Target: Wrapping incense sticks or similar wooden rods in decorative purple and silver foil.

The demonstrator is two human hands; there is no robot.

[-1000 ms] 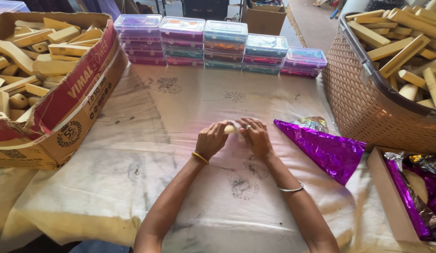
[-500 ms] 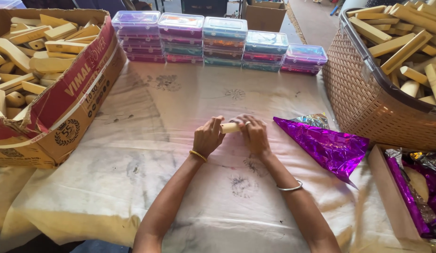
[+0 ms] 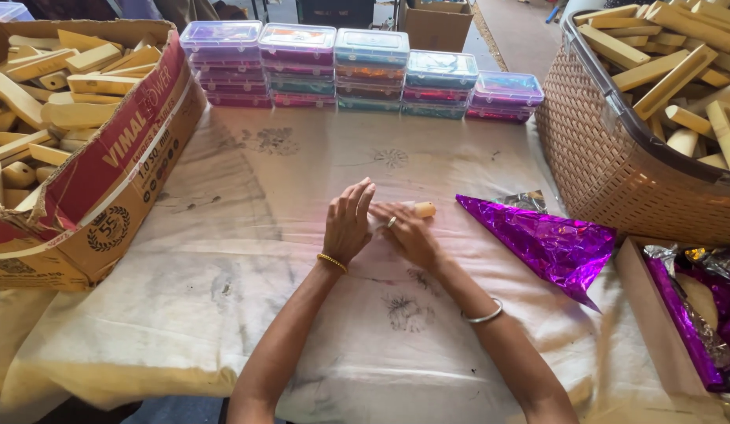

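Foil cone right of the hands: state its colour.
The foil cone is shiny purple, crinkled; the head view shows it.

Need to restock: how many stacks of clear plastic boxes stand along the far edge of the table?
5, side by side in one row: the first stack at left, then second, third, fourth, fifth beside the basket.

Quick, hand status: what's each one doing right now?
Left hand: open, fingers straight, holding nothing.
Right hand: lies flat over a small wooden piece on the cloth; grip cannot be told.

Bare cloth (image 3: 302,180) between box (image 3: 106,204), basket (image 3: 608,173)
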